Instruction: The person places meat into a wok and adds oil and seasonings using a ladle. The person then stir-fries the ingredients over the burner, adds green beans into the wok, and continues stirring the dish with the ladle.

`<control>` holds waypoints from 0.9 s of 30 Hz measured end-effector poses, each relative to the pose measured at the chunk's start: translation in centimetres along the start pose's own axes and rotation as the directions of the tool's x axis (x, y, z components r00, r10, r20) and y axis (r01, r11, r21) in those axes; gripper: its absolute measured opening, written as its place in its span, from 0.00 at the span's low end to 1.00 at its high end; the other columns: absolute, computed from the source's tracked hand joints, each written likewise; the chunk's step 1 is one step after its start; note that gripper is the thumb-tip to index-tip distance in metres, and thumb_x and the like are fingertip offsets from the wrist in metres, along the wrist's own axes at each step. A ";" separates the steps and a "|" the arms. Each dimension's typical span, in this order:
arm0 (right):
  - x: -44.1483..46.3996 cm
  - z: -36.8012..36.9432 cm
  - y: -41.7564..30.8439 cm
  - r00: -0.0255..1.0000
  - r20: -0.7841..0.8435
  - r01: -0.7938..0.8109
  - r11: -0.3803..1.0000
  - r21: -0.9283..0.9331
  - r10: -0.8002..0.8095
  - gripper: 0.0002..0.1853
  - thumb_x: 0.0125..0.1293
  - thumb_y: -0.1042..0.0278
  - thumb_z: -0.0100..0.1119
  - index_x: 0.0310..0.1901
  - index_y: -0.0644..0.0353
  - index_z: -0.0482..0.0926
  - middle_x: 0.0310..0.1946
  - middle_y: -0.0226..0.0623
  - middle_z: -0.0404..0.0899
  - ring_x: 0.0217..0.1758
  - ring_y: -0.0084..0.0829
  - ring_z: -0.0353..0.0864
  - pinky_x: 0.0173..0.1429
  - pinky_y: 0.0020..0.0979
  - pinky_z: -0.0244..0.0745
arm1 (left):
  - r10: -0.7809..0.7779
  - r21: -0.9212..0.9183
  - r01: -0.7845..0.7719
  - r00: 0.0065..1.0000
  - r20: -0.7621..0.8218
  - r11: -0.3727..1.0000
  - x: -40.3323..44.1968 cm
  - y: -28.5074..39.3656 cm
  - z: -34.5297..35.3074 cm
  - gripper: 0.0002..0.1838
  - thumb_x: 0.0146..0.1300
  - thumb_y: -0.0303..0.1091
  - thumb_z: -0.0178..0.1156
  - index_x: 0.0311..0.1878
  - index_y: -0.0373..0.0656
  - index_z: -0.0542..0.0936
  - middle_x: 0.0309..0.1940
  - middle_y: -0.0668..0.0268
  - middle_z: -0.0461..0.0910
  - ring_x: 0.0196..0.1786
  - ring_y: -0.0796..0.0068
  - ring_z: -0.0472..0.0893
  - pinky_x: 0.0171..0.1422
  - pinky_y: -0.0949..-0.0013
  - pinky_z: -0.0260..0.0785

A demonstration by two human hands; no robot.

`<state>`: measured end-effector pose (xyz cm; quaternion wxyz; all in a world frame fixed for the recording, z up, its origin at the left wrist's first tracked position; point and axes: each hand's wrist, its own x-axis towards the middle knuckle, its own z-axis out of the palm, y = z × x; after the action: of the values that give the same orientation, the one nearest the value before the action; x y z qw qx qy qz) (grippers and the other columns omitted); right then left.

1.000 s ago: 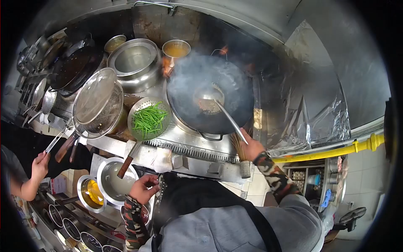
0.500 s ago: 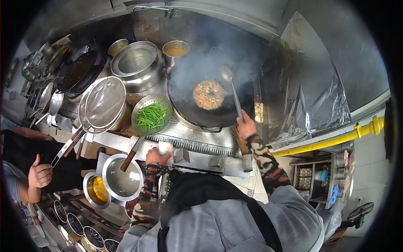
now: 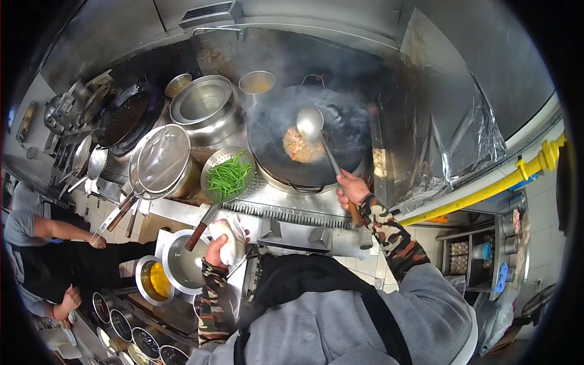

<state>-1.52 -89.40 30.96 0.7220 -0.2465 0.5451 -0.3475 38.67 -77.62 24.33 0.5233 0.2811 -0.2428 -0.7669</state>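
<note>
A: How was the right hand (image 3: 354, 188) set?
B: Closed firmly round the handle (image 3: 331, 158) of the ladle (image 3: 310, 123), which hung over browned food (image 3: 298, 149) in the smoking wok (image 3: 266, 143). The length presumably spared it heat.
A: And the left hand (image 3: 215, 252)?
B: Wrapped around a bunched white cloth (image 3: 231, 243), probably padding against hot metal.
A: The green beans (image 3: 230, 176)?
B: On a perforated strainer (image 3: 211, 163) beside the wok, likely for draining.

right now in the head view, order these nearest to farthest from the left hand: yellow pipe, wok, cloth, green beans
1. Cloth: in the left hand.
2. Green beans: just beyond it, in the perforated ladle.
3. Wok: beyond and to the right.
4. Yellow pipe: far right.
</note>
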 end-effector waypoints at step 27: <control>-3.5 -0.6 2.2 0.997 0.016 -0.077 0.986 0.145 0.076 0.20 0.70 0.56 0.49 0.62 0.31 0.62 0.20 0.25 0.63 0.13 0.19 0.58 0.15 0.26 0.57 | -0.339 -0.343 0.273 0.929 -0.146 0.898 5.0 -3.9 2.1 0.35 0.60 0.61 0.55 0.54 0.34 0.69 0.28 0.65 0.75 0.28 0.70 0.74 0.30 0.68 0.68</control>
<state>-2.18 -85.30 31.32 0.7537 -0.1739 0.5236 -0.3572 33.21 -80.84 22.37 0.4558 0.3047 -0.0145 -0.8362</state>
